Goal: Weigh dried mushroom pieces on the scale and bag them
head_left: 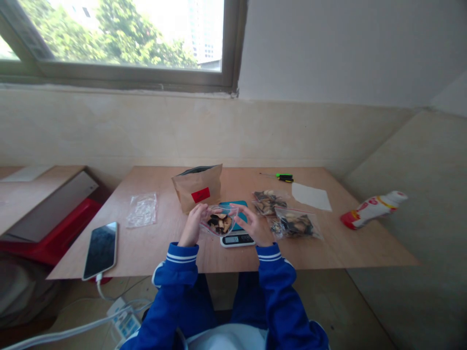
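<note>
A clear zip bag [210,227] with dark-edged, pale dried slices [222,223], which look like dried mushroom, is held above the table between my hands. My left hand [193,226] grips its left edge. At its right edge, my right hand [257,227] holds the bag with index finger and thumb, the other fingers loosely curled. Under the bag is a kitchen scale [239,240] with a blue top and a lit display, partly hidden by the bag and my right hand. Just behind stands an open brown paper pouch [188,188] with a red label.
Filled zip bags [297,222] lie right of the scale, near a white paper [312,196] and screwdrivers [284,176]. A red-and-white bottle [372,210] is at the right. Leftward lie an empty clear bag [142,210] and a phone [101,250] with a cable at the table edge.
</note>
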`<state>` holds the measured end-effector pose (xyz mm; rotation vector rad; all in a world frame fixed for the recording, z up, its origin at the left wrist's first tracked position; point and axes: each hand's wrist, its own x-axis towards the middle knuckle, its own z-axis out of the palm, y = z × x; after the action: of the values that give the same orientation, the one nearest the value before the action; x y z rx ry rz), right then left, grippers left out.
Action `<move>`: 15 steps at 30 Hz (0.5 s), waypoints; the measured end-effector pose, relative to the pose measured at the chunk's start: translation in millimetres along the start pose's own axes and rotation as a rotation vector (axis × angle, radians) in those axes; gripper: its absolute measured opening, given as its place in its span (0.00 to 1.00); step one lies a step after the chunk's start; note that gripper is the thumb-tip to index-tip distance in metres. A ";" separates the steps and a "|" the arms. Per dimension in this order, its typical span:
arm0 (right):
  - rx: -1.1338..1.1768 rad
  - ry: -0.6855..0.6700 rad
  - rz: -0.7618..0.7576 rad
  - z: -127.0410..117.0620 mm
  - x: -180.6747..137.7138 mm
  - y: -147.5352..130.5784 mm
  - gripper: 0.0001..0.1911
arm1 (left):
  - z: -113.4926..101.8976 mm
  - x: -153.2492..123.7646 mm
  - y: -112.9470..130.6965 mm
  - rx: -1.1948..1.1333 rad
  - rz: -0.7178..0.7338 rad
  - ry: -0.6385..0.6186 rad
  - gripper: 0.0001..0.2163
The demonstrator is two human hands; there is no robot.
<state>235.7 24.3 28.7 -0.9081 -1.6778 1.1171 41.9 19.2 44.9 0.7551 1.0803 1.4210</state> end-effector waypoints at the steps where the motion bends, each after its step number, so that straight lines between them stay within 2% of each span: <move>1: 0.008 0.033 -0.002 3.5 -1.3 3.7 0.22 | -1.1 -0.9 -0.7 0.007 -0.017 -0.020 0.12; 4: 0.031 0.167 0.027 12.5 -1.4 14.2 0.18 | -3.3 -5.2 -2.1 0.000 -0.116 -0.091 0.17; 8: 0.039 0.428 0.092 16.6 2.3 18.5 0.19 | -2.6 -15.0 -2.3 -0.112 -0.195 -0.198 0.31; 11: 0.057 0.573 0.112 15.5 9.3 15.3 0.21 | -0.3 -22.9 -6.5 -0.139 -0.072 -0.230 0.31; 15: 0.081 0.571 0.086 14.3 23.7 6.7 0.22 | 2.1 -22.9 -14.8 0.002 0.215 -0.057 0.19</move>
<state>215.1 43.8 26.3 -1.1279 -1.1273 0.8641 53.0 -3.7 35.1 0.9303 0.9788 1.5692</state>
